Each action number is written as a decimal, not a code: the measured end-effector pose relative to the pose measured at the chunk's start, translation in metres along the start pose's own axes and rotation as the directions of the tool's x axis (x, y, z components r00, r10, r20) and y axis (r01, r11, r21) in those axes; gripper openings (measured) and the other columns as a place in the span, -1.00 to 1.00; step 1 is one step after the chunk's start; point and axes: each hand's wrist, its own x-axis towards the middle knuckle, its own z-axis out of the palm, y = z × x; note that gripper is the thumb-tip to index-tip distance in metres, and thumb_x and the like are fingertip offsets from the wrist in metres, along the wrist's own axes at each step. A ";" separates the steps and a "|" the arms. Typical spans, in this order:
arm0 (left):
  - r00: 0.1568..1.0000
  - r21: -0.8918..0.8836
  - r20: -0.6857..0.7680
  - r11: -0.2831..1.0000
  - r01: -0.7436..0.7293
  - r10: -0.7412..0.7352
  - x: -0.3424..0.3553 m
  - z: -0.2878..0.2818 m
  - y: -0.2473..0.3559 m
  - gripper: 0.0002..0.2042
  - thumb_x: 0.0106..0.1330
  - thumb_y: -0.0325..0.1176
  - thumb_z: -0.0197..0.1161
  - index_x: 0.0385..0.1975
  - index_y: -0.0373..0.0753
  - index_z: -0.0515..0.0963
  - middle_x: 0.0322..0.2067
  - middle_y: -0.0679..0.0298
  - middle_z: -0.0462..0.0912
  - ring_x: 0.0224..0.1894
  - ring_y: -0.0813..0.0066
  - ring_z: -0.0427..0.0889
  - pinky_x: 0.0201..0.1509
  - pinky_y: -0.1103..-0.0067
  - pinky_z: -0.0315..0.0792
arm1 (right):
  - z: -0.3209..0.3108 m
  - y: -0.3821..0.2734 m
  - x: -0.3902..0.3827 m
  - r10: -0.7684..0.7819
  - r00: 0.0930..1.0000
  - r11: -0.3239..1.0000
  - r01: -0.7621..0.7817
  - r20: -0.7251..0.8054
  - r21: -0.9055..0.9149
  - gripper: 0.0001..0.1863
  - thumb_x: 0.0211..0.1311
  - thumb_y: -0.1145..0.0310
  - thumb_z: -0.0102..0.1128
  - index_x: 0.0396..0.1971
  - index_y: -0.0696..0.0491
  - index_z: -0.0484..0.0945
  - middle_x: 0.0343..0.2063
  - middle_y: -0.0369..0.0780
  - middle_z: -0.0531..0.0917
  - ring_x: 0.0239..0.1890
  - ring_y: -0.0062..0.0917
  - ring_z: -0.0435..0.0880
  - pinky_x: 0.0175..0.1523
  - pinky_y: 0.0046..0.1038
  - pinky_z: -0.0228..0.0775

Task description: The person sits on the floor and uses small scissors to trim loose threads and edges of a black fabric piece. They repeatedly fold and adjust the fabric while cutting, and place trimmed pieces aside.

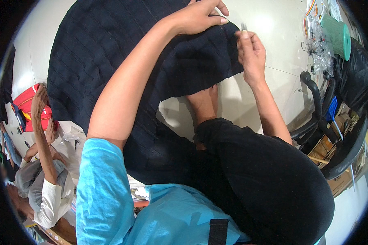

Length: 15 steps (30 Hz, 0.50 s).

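Observation:
A large dark navy cloth point(98, 53) with fine seam-like lines spreads over my lap and the pale floor, curving round at its right end. My left hand point(200, 18) lies on its far edge, thumb stretched along the cloth and fingers apart. Just right of that edge, my right hand point(252, 51) is closed in a pinch, its fingertips beside the cloth's rounded corner. A small grey metal tool point(244, 27) sticks up from this pinch; its exact kind is too small to make out. My bare foot point(204, 100) shows below the cloth.
At left another person point(49, 196) in a white top sits close, an arm reaching to a red bag point(30, 106). A black chair frame point(315, 106), a green roll point(337, 38), clear plastic bags point(319, 53) and cardboard point(341, 179) stand at right.

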 end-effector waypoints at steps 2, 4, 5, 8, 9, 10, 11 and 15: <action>1.000 -0.009 0.004 1.000 -0.024 0.024 0.002 0.001 -0.003 -0.71 0.57 -0.24 0.24 0.12 -0.26 0.50 -0.13 0.16 0.81 0.07 0.26 0.71 0.63 0.00 -0.10 | 0.004 0.000 0.009 -0.176 0.984 0.959 0.165 -0.027 -0.230 -0.64 0.45 0.11 0.45 -0.12 0.15 0.70 -0.29 -0.33 0.72 -0.24 -0.70 0.65 -0.12 -0.62 0.53; 0.999 -0.002 0.013 0.999 -0.037 0.037 0.003 0.001 -0.005 -0.69 0.56 -0.24 0.25 0.14 -0.25 0.49 -0.10 0.13 0.80 0.10 0.23 0.70 0.63 -0.03 -0.12 | 0.003 -0.004 0.019 -0.108 0.992 0.971 0.119 0.065 -0.208 -0.63 0.41 0.14 0.50 -0.10 0.16 0.71 -0.29 -0.32 0.75 -0.27 -0.70 0.66 -0.14 -0.61 0.55; 0.999 0.012 0.022 0.999 -0.035 0.035 0.002 0.000 -0.003 -0.68 0.56 -0.23 0.26 0.16 -0.25 0.49 -0.08 0.12 0.80 0.13 0.22 0.70 0.63 -0.06 -0.14 | 0.006 -0.012 0.020 -0.010 0.993 0.991 0.026 0.121 -0.131 -0.63 0.39 0.16 0.53 -0.10 0.17 0.71 -0.30 -0.32 0.76 -0.30 -0.71 0.66 -0.17 -0.61 0.55; 0.994 0.051 0.092 0.997 -0.064 0.060 -0.003 -0.006 0.000 -0.64 0.54 -0.21 0.28 0.20 -0.20 0.47 0.00 0.09 0.77 0.21 0.18 0.66 0.63 -0.16 -0.21 | -0.003 -0.017 0.024 0.132 0.974 0.970 -0.088 0.185 -0.228 -0.67 0.39 0.18 0.52 -0.12 0.16 0.72 -0.35 -0.34 0.75 -0.36 -0.75 0.64 -0.26 -0.61 0.52; 0.990 0.063 0.122 0.995 -0.080 0.072 -0.005 -0.009 0.002 -0.63 0.53 -0.20 0.29 0.22 -0.19 0.46 0.03 0.09 0.76 0.24 0.17 0.64 0.63 -0.19 -0.23 | -0.003 -0.019 0.022 0.134 0.974 0.977 -0.099 0.180 -0.191 -0.67 0.40 0.19 0.52 -0.12 0.16 0.72 -0.36 -0.35 0.75 -0.38 -0.76 0.63 -0.29 -0.63 0.49; 0.987 0.061 0.147 0.995 -0.077 0.067 -0.005 -0.011 0.003 -0.62 0.53 -0.19 0.30 0.23 -0.17 0.46 0.06 0.09 0.75 0.27 0.16 0.62 0.63 -0.22 -0.25 | -0.002 -0.021 0.019 0.136 0.975 0.982 -0.109 0.175 -0.153 -0.68 0.41 0.19 0.51 -0.12 0.15 0.71 -0.37 -0.37 0.74 -0.40 -0.78 0.61 -0.33 -0.64 0.47; 0.983 0.060 0.173 0.995 -0.075 0.063 -0.006 -0.014 0.006 -0.61 0.52 -0.19 0.31 0.23 -0.15 0.45 0.09 0.09 0.74 0.30 0.16 0.60 0.63 -0.24 -0.27 | -0.001 -0.022 0.017 0.137 0.976 0.986 -0.118 0.169 -0.116 -0.68 0.41 0.19 0.51 -0.12 0.15 0.71 -0.39 -0.38 0.73 -0.42 -0.80 0.60 -0.36 -0.65 0.44; 0.958 0.071 0.284 0.996 -0.054 0.031 -0.007 -0.020 0.010 -0.60 0.51 -0.17 0.31 0.25 -0.12 0.45 0.12 0.12 0.73 0.36 0.17 0.56 0.62 -0.29 -0.31 | -0.006 -0.019 0.016 0.183 0.958 0.982 -0.189 0.221 0.008 -0.70 0.42 0.19 0.50 -0.15 0.13 0.68 -0.47 -0.44 0.65 -0.51 -0.84 0.48 -0.45 -0.68 0.28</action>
